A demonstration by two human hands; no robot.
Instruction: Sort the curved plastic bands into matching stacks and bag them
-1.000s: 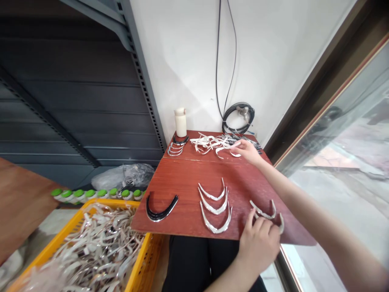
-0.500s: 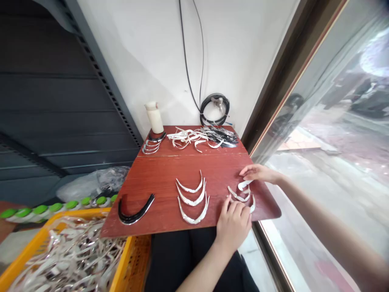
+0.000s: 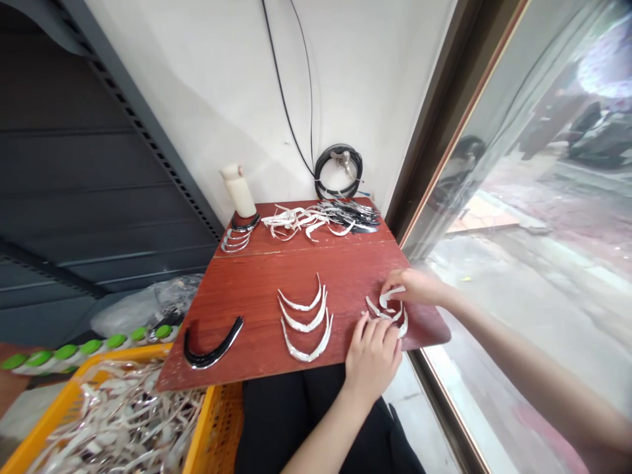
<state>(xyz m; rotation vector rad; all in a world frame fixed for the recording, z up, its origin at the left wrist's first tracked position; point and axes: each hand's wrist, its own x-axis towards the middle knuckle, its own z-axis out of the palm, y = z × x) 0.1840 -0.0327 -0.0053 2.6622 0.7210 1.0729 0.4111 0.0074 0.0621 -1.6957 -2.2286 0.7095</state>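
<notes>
At the table's right side, my right hand [image 3: 415, 288] pinches the end of a curved white strip [image 3: 392, 296]. Below it lies another white curved strip [image 3: 378, 308], partly covered. My left hand [image 3: 372, 352] lies palm down at the table's front edge, its fingers stretched over the near side of a third white strip [image 3: 403, 326] and hiding part of it. To the left of my hands, several white curved pieces [image 3: 307, 355] are nested in a column. Farther left rests a bundle of black curved strips [image 3: 212, 359] with a shiny edge.
On the back of the red table [image 3: 247, 276] are a white strip pile [image 3: 296, 217], a black strip pile [image 3: 350, 216] and a cream bottle [image 3: 239, 192]. A yellow crate [image 3: 200, 428] of strips stands front left, beside green-lidded containers [image 3: 91, 347]. Glass [image 3: 494, 263] borders the right.
My right hand has moved slightly down and closed on the white strip's end. The left hand stays over the near strip. The whole view has shifted a little.
</notes>
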